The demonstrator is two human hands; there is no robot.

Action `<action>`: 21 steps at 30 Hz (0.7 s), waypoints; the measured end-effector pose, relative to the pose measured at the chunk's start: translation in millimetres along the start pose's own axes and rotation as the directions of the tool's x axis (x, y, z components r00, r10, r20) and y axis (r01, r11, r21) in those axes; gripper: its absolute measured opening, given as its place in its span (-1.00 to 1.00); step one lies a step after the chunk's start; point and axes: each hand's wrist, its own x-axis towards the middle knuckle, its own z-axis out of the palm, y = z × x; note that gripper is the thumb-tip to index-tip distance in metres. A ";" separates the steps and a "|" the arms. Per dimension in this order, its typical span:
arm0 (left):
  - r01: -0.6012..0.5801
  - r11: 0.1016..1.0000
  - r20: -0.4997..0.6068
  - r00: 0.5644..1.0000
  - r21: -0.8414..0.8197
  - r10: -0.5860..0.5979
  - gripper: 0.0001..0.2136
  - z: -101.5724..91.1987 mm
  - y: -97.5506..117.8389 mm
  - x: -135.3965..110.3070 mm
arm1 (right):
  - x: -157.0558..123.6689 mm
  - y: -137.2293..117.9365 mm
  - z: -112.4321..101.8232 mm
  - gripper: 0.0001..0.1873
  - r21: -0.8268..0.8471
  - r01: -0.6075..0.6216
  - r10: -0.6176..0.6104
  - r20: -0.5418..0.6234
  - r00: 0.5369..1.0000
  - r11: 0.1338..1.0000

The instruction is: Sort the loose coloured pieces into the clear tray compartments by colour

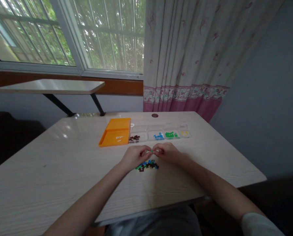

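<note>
My left hand (134, 155) and my right hand (167, 152) meet over the middle of the pale wooden table (50, 170), fingers pinched together. Between the fingertips of both hands sits a tiny green piece (151, 151). Just below the hands lies a small flat cluster of joined blue, green and dark pieces (147, 165) on the table. Behind the hands stands a row of clear compartments (158, 134) holding brown, blue, green and yellow pieces.
An orange lid or tray (115, 132) lies left of the clear compartments. A round hole (155, 115) is in the table's far edge. A shelf, a window and a pink-hemmed curtain are behind. The table's front edge is close to my body.
</note>
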 end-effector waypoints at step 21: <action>-0.223 0.975 0.264 0.939 -0.021 0.221 -0.69 -9.0 -1.8 -2.9 | -0.7 6.8 -29.4 -0.74 -0.113 -0.046 -0.004 -0.403 0.915 0.993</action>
